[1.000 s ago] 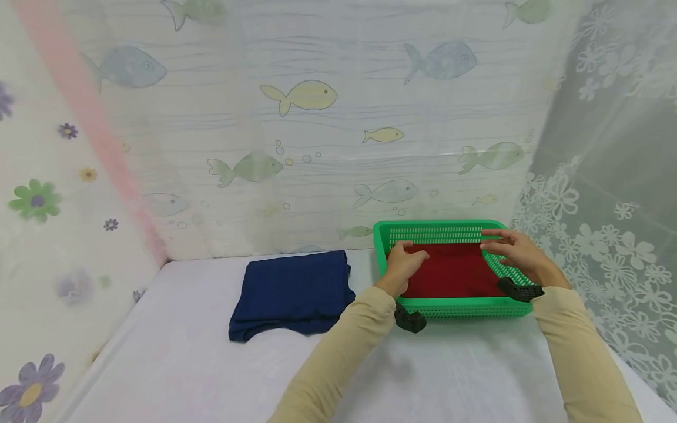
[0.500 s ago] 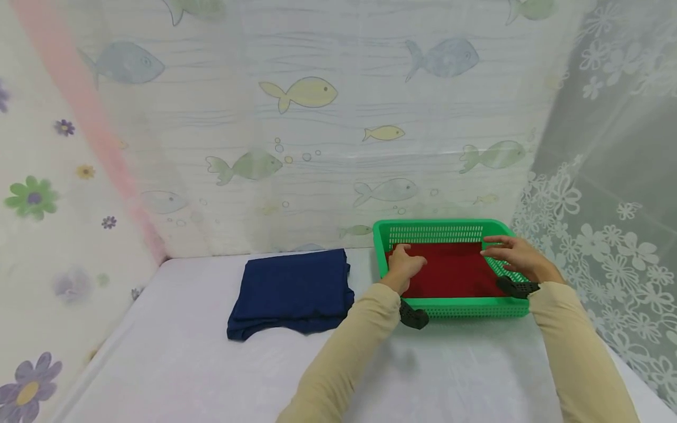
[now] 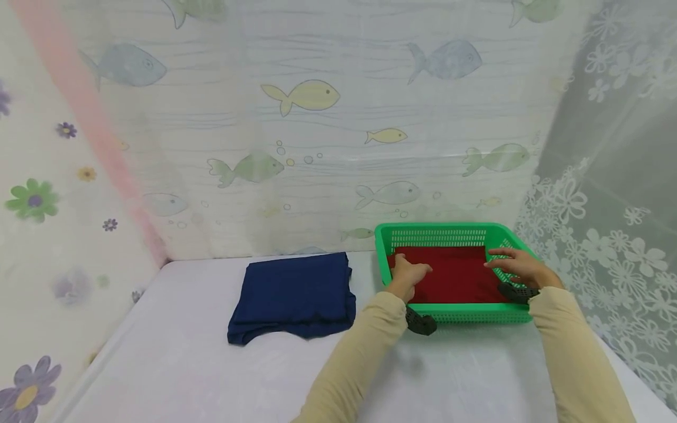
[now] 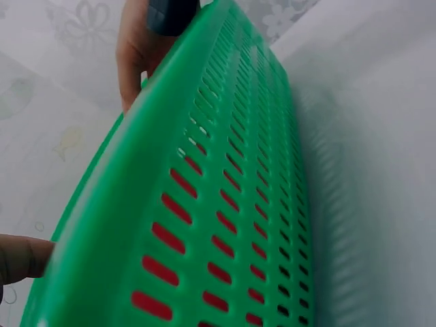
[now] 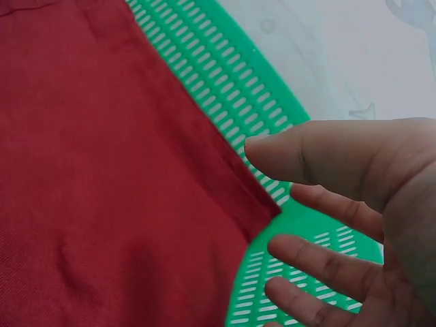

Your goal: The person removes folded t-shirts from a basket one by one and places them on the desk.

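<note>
In the head view, a red folded cloth (image 3: 455,276) lies flat inside a green slotted plastic basket (image 3: 465,308). My left hand (image 3: 406,276) is over the basket's left end, thumb extended over the cloth and fingers loosely bent. A fingertip (image 4: 24,259) of it shows beyond the rim in the left wrist view, where the basket wall hides the rest. At the right end, my right hand (image 3: 520,267) hovers with fingers spread and nothing between them. From the right wrist, its thumb (image 5: 293,155) appears near the cloth's corner.
Left of the basket, a navy folded garment (image 3: 296,294) lies on the white-covered table (image 3: 211,382). A curtain with fish prints (image 3: 312,147) hangs right behind the table, and a translucent floral curtain (image 3: 608,235) borders the right side.
My right hand has lowered slightly at the basket's right end. The left hand has shifted a little right and down. Cloth and basket keep their places.
</note>
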Tool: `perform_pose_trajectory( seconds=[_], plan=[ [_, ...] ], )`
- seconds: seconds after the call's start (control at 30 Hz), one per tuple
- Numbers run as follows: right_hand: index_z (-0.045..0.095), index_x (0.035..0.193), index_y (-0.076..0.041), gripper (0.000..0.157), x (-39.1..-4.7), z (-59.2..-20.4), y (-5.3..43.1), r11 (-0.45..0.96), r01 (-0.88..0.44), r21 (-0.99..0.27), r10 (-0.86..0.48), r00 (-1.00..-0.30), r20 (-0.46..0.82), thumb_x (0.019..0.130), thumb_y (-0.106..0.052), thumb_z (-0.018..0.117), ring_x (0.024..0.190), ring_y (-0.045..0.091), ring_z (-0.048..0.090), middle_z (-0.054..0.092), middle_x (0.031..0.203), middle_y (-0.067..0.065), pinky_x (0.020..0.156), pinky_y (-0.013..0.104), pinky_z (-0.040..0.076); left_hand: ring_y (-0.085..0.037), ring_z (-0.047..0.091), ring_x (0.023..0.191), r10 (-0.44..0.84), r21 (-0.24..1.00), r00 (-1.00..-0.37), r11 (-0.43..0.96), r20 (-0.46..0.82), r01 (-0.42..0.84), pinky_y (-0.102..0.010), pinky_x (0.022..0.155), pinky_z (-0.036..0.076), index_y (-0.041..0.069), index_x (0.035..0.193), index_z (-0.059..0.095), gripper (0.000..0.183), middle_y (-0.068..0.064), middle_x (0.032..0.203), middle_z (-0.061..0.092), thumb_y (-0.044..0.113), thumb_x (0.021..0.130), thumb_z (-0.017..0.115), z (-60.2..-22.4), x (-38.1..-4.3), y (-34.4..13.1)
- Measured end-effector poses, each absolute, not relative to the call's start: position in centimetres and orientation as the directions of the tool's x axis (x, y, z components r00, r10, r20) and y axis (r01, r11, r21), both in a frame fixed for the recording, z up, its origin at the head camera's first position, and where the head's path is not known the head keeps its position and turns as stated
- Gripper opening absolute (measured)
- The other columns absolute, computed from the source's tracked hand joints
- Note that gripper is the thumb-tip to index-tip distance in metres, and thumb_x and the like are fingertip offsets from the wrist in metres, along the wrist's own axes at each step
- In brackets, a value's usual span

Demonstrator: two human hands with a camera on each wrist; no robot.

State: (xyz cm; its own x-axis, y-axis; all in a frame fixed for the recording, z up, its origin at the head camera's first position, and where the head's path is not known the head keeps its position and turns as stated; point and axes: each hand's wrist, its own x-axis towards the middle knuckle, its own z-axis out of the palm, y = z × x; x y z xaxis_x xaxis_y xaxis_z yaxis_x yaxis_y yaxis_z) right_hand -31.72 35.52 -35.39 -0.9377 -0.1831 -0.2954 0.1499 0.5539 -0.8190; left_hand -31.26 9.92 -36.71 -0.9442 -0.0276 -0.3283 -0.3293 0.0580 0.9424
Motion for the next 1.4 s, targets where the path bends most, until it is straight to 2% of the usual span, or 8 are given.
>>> perform_pose_trajectory(
  seconds=[0.4,0.67,0.93,1.13,1.23,1.33,1.37,1.4],
  plan=[
    [0.009,0.139,0.004,0.077,-32.3,-36.4,36.0,0.588,0.136,-0.797,-0.252,-0.906,-0.341,0.088,-0.034,0.053,0.116,0.060,0.006,-0.014,0.138,0.033,0.089,0.060,0.026,-0.036,0.019,0.126,0.018,0.908,-0.908,0.005,-0.418,-0.418,-0.047,0.092,0.031,0.006,0.142,0.003,0.091,-0.016,0.141,0.016,0.015,0.077,0.067,-36.9,-31.1,10.0],
    [0.015,0.136,0.011,0.071,-32.4,-37.4,36.6,0.621,0.057,-0.781,-0.277,-0.917,-0.288,0.090,-0.029,0.051,0.120,0.052,0.015,0.003,0.136,0.036,0.091,0.056,0.029,-0.038,0.022,0.124,0.012,0.891,-0.891,-0.013,-0.453,-0.453,-0.046,0.093,0.031,0.003,0.142,0.002,0.093,-0.018,0.141,0.016,0.014,0.075,0.067,-36.8,-31.0,10.0],
    [0.016,0.135,0.011,0.071,-32.1,-37.5,36.7,0.643,0.047,-0.764,-0.286,-0.911,-0.297,0.089,-0.030,0.052,0.121,0.052,0.012,0.005,0.135,0.036,0.090,0.059,0.027,-0.038,0.021,0.124,0.018,0.879,-0.879,-0.011,-0.477,-0.477,-0.047,0.093,0.030,0.006,0.142,-0.002,0.097,-0.019,0.141,0.014,0.014,0.074,0.068,-36.9,-31.0,10.0],
    [0.013,0.133,0.015,0.068,-32.1,-37.9,36.9,0.631,0.004,-0.775,-0.357,-0.886,-0.296,0.091,-0.025,0.048,0.116,0.052,0.026,0.021,0.131,0.038,0.086,0.061,0.028,-0.035,0.024,0.124,0.025,0.876,-0.876,0.028,-0.482,-0.482,-0.047,0.093,0.031,0.007,0.142,0.002,0.097,-0.018,0.141,0.016,0.015,0.074,0.070,-37.1,-31.2,10.1],
    [0.011,0.132,0.017,0.066,-32.2,-38.1,37.1,0.620,-0.017,-0.784,-0.400,-0.867,-0.298,0.092,-0.020,0.046,0.113,0.053,0.030,0.023,0.130,0.039,0.087,0.060,0.028,-0.024,0.044,0.096,0.031,0.866,-0.867,0.082,-0.497,-0.493,-0.036,0.078,0.039,0.010,0.142,0.002,0.095,-0.017,0.139,0.020,0.017,0.075,0.069,-37.2,-31.4,10.1],
    [0.011,0.132,0.017,0.064,-32.4,-38.3,37.2,0.614,-0.022,-0.789,-0.410,-0.864,-0.294,0.092,-0.019,0.046,0.113,0.054,0.030,0.019,0.131,0.040,0.088,0.058,0.028,-0.025,0.046,0.093,0.045,0.856,-0.858,0.113,-0.512,-0.505,-0.039,0.075,0.041,0.011,0.143,0.002,0.093,-0.018,0.138,0.021,0.019,0.076,0.068,-37.2,-31.6,10.1],
    [0.011,0.133,0.017,0.064,-32.5,-38.3,37.3,0.614,-0.022,-0.789,-0.408,-0.864,-0.294,0.092,-0.019,0.046,0.113,0.054,0.030,0.017,0.131,0.040,0.089,0.058,0.028,-0.027,0.046,0.094,0.054,0.852,-0.853,0.111,-0.519,-0.511,-0.040,0.075,0.041,0.011,0.143,0.002,0.093,-0.019,0.138,0.020,0.018,0.077,0.068,-37.2,-31.7,10.1],
    [0.012,0.133,0.016,0.065,-32.5,-38.3,37.3,0.617,-0.021,-0.787,-0.406,-0.865,-0.295,0.091,-0.019,0.047,0.113,0.054,0.030,0.016,0.131,0.040,0.089,0.057,0.029,-0.034,0.041,0.108,0.062,0.850,-0.850,0.103,-0.524,-0.517,-0.047,0.081,0.040,0.011,0.143,0.002,0.093,-0.019,0.139,0.019,0.018,0.077,0.067,-37.2,-31.7,10.1]
  ],
)
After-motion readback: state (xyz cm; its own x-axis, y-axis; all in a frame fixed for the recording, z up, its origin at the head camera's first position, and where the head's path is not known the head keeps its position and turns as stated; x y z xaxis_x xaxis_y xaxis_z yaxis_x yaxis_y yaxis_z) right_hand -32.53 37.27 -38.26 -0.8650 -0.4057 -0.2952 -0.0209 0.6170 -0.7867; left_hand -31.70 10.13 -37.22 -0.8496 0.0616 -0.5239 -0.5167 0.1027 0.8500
